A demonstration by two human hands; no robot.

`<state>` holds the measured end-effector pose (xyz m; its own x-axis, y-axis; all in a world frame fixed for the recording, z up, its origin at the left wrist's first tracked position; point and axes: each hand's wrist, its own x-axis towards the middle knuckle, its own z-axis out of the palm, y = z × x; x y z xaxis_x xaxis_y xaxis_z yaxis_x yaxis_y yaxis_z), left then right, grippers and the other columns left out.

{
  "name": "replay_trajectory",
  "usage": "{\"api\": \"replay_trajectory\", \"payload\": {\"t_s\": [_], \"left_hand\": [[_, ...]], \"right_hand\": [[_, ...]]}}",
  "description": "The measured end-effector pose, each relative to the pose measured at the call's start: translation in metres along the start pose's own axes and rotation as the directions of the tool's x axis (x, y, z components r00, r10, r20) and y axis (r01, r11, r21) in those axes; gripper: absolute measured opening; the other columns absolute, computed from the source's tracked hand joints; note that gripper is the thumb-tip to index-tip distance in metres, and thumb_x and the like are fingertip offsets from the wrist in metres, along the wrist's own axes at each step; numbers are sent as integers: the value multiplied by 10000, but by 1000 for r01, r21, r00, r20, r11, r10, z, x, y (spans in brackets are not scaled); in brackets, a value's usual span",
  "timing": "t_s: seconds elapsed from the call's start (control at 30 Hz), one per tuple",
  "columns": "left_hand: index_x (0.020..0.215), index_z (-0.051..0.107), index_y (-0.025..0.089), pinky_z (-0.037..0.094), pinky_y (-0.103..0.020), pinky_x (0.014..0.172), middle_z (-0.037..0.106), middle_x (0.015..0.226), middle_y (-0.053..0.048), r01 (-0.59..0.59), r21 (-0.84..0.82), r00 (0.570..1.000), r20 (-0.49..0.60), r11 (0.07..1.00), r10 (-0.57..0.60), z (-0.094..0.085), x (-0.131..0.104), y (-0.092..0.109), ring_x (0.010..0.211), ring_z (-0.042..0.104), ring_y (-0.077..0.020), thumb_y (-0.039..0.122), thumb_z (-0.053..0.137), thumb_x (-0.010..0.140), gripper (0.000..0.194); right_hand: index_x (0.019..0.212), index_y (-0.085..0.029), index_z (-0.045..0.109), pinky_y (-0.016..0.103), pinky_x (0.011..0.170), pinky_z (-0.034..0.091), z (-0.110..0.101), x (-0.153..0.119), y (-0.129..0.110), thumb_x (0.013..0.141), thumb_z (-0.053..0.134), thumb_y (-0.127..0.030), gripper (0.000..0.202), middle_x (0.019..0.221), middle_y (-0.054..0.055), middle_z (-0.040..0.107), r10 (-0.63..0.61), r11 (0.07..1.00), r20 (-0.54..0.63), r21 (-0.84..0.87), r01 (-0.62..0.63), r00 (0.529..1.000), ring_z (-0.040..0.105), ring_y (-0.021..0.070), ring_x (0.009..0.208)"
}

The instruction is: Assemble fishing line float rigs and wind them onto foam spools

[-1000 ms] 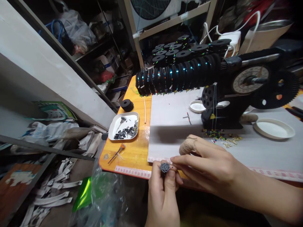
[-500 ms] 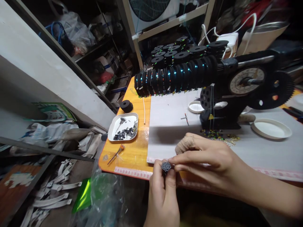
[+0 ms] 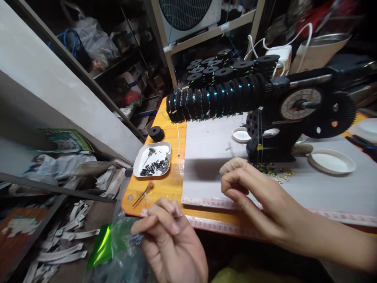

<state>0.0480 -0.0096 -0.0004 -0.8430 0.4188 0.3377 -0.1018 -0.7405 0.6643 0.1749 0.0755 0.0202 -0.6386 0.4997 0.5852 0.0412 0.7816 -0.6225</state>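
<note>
My left hand is turned palm up below the table's front edge, fingers curled. A bundle of thin dark blue-grey strands pokes out beside its fingers, blurred and partly hidden by them. My right hand is over the front of the white board, index finger and thumb bent toward each other; whatever lies between them is hidden. One finger of it is wrapped in a tan bandage. Just beyond lies a tiny grey piece on the board.
A black machine carries a row of bead-strung black discs. A white tray of small dark parts, black spools and an orange-tipped stalk lie on the left. Loose beads and a white dish lie right.
My left hand has moved left and turned over with the bundle. My right hand has come away from it, upward, fingers more curled. The small orange-tipped stick on the board no longer shows.
</note>
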Motion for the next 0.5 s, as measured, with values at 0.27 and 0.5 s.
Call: {"api": "replay_trajectory", "payload": {"t_s": [0.27, 0.5], "left_hand": [[993, 739, 306, 522, -150, 745, 588, 1018, 13, 191, 329, 913, 286, 925, -290, -12, -7, -11, 776, 599, -63, 199, 796, 823, 209], [870, 661, 256, 328, -114, 434, 605, 644, 48, 513, -52, 784, 434, 857, -444, -16, -7, 2, 420, 356, -27, 314, 693, 917, 81]], "right_hand": [[954, -212, 508, 180, 730, 457, -4, 4, -8, 1009, 434, -113, 136, 910, 5, 540, 86, 985, 45, 149, -92, 995, 527, 96, 821], [937, -201, 610, 190, 661, 519, -7, 14, -4, 1015, 478, -201, 153, 867, 27, 617, -342, 932, 128, -81, 353, 931, 609, 113, 780]]}}
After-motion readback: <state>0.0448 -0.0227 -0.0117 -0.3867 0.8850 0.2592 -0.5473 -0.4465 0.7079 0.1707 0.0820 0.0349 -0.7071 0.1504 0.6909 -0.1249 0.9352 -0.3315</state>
